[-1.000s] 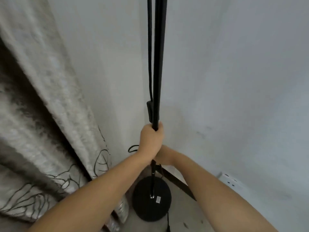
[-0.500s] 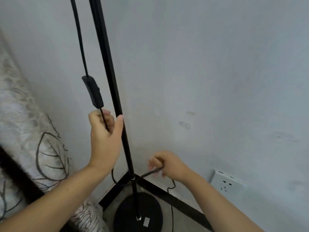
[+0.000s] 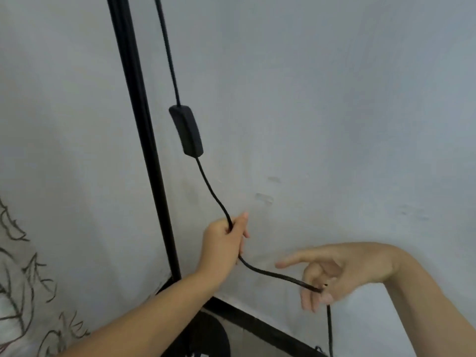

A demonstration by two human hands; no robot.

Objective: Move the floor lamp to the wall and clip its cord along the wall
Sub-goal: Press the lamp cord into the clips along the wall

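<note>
The black floor lamp pole (image 3: pixel 144 140) stands close to the pale wall (image 3: pixel 334 112), its round base (image 3: pixel 216 338) partly hidden behind my left forearm. The black cord (image 3: pixel 211 189) hangs beside the pole with an inline switch (image 3: pixel 186 131) on it. My left hand (image 3: pixel 224 243) is shut on the cord below the switch, to the right of the pole. The cord runs on to my right hand (image 3: pixel 332 274), which pinches it between thumb and fingers with the forefinger stretched out, then drops toward the floor. Two small clear clips or marks (image 3: pixel 264 198) sit on the wall above my hands.
A pale curtain with a dark leaf pattern (image 3: pixel 23 279) hangs at the left. A black skirting board (image 3: pixel 257 323) runs along the foot of the wall. The floor shows only at the bottom edge.
My left hand let go of the pole and slid down the cord to the pole's right side. My right hand drew the cord out to the right. The view shifted right; the wall socket is out of sight.
</note>
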